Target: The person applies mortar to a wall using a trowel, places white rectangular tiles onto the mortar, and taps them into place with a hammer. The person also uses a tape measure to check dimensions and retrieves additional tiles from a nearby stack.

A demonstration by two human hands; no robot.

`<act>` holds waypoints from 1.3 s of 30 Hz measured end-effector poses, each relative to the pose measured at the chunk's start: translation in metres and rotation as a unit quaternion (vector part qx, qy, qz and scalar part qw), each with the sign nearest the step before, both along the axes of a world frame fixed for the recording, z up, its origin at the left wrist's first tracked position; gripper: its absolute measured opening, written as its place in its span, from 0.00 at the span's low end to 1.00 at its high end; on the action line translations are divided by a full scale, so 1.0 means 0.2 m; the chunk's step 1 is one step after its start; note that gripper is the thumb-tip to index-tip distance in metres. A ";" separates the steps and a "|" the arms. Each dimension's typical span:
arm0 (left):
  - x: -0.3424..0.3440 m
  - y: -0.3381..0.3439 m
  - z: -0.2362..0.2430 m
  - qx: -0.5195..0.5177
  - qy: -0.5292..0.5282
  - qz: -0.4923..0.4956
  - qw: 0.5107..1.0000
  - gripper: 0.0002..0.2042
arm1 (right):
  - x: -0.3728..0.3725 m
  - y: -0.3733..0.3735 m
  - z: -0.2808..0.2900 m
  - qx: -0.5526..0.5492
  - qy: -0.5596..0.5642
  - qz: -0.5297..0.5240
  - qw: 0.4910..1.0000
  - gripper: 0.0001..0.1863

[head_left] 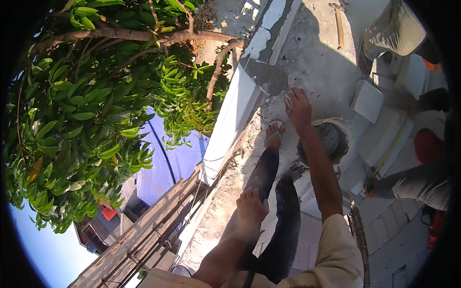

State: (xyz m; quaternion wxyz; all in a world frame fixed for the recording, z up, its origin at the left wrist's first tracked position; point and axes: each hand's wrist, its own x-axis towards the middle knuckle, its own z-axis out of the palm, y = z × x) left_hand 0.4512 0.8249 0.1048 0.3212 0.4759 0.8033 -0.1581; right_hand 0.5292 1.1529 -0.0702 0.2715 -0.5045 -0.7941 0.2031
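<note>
My right hand (298,106) is closed at the end of my outstretched arm, its fingers round what looks like a trowel handle. A grey, flat trowel-like shape (269,77), coated with mortar, lies just beyond the fingers on the end of a row of white blocks (230,115). The handle is mostly hidden by the hand. My left hand (252,207) rests over my left knee, holding nothing, fingers apart and bent over the dark trouser leg. Below my right forearm stands a round bucket (346,128) with grey mix inside, partly covered by the arm.
Leafy branches (182,36) reach over the wall from the left. Beyond it hang a blue tarp (168,149) and a drop to lower buildings. White blocks (368,101) lie at right near other people's legs (413,185). A hammer-like tool (339,26) lies on the floor.
</note>
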 end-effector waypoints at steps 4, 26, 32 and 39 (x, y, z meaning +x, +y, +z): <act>0.02 -0.01 0.01 -0.007 0.016 0.001 1.000 0.31 | 0.09 -0.42 0.05 -0.036 -0.018 0.147 0.988 0.16; 0.16 -0.53 -0.03 -0.116 0.015 -0.026 0.993 0.28 | 1.21 -1.30 -0.55 -0.455 -0.077 -0.197 0.865 0.16; 0.16 -0.52 0.00 -0.118 0.037 -0.006 0.992 0.26 | 1.05 -1.33 -0.13 -0.595 0.245 -0.197 0.739 0.11; 0.10 -0.58 -0.01 -0.080 0.020 0.016 0.996 0.25 | 0.22 -0.63 0.09 -0.500 0.473 -0.069 0.722 0.13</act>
